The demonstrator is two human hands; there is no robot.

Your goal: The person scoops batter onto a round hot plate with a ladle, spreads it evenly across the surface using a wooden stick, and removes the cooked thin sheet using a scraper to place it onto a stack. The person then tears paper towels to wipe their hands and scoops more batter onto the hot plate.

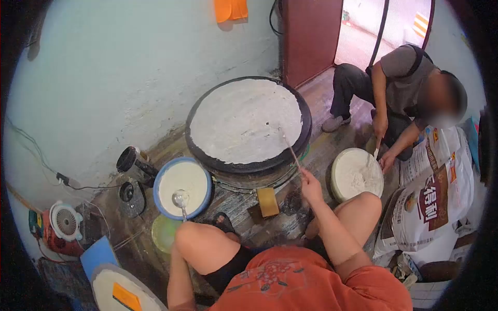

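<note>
My right hand (311, 187) is closed around a thin stick-like tool (293, 153). The tool's far end meets the pale sheet of batter (244, 116) spread over a large round black griddle (193, 147). My left hand is hidden behind my left knee; only the forearm shows. Close to that knee, a metal ladle (180, 198) rests in white batter (182, 179) inside a blue-rimmed basin (209, 187). The ladle's handle runs toward the knee, and whether my left hand grips it is hidden.
At right, a crouching person (399, 78) holds a stirring stick (377, 147) in a tub of batter (337, 189). Printed sacks (430, 202) stand beside that tub. A yellow block (267, 202) sits before the griddle; a black pitcher (136, 165) and white fan (66, 222) are left.
</note>
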